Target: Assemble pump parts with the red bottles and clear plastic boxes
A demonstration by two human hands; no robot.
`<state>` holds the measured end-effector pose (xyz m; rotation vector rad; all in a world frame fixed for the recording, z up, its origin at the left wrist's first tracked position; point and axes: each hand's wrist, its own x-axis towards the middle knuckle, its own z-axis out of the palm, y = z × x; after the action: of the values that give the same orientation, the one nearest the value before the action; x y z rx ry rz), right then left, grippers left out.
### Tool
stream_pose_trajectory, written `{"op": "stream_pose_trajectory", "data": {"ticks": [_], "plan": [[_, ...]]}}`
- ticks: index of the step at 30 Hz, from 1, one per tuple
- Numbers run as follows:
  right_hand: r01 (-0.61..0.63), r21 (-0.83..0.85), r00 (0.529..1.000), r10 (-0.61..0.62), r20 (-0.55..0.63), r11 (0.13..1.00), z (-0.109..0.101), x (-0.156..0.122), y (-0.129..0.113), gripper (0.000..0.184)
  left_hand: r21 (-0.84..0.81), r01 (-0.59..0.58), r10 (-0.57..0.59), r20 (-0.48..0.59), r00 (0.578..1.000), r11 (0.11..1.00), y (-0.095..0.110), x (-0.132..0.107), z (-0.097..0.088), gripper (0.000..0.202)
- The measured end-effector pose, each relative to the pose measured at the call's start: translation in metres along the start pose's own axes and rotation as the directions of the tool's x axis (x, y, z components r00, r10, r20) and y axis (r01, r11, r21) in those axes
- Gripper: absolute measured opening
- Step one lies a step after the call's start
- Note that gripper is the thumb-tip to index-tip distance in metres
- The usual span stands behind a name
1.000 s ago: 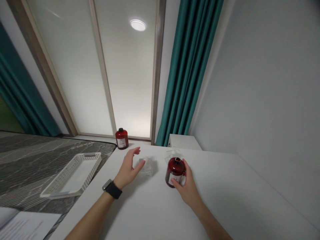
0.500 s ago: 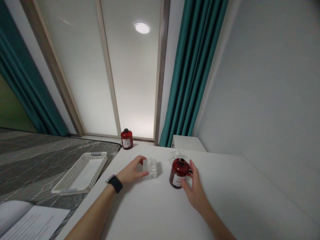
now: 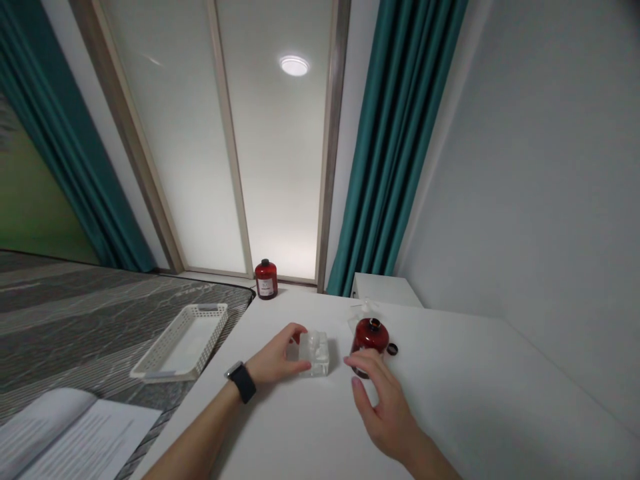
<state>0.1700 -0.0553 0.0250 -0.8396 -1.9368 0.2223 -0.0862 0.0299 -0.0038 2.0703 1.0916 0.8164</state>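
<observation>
Left grip closing on a clear box, right grip open beside a red bottle.

The left hand [image 3: 277, 359] is pinching the clear box [image 3: 315, 353] by its left side, in the middle of the white desk [image 3: 475, 400]. The right hand [image 3: 385, 410] is hovering with its grip spread wide, holding nothing, just on the near side of the red bottle [image 3: 369, 337], which looks uncapped. A careless brush from those fingers could tip it and spill it. Counting: two red bottles, the second bottle [image 3: 266, 279] capped at the far edge; one box; one black cap [image 3: 393, 349]; one white basket [image 3: 183, 333] at left.
</observation>
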Motion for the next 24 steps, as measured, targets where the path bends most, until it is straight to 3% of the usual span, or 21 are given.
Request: {"op": "stream_pose_trajectory", "data": {"ticks": [3, 7, 10, 13, 17, 20, 24], "plan": [[-0.034, 0.069, 0.995, 0.027, 0.098, 0.997, 0.022, 0.013, -0.009, 0.038, -0.018, -0.025, 0.025, 0.002, 1.000, 1.000, -0.001, -0.008, 0.004, 0.052], [-0.125, 0.098, 0.992, 0.124, 0.015, 0.987, 0.049, 0.016, 0.003, 0.040, -0.052, -0.068, 0.071, 0.057, 0.996, 0.996, 0.001, -0.012, 0.003, 0.057], [-0.213, 0.108, 0.977, 0.215, -0.007, 0.971, 0.061, 0.001, 0.012, 0.043, -0.075, -0.164, 0.165, 0.000, 0.986, 0.984, 0.009, -0.014, 0.001, 0.053], [-0.339, 0.155, 0.941, 0.332, 0.066, 0.928, 0.068, -0.018, 0.015, 0.051, -0.050, -0.237, 0.232, -0.088, 0.969, 0.970, 0.020, -0.013, 0.002, 0.039], [-0.489, 0.255, 0.872, 0.466, 0.150, 0.834, 0.077, -0.026, 0.023, 0.066, -0.046, -0.245, 0.240, -0.092, 0.966, 0.968, 0.026, -0.010, 0.005, 0.031], [-0.518, 0.314, 0.855, 0.489, 0.172, 0.796, 0.083, -0.024, 0.033, 0.073, -0.073, -0.230, 0.226, -0.062, 0.972, 0.970, 0.025, -0.008, 0.008, 0.037], [-0.483, 0.316, 0.875, 0.443, 0.194, 0.816, 0.086, -0.019, 0.042, 0.079, -0.131, -0.213, 0.208, -0.047, 0.977, 0.968, 0.023, -0.006, 0.010, 0.035]]}}
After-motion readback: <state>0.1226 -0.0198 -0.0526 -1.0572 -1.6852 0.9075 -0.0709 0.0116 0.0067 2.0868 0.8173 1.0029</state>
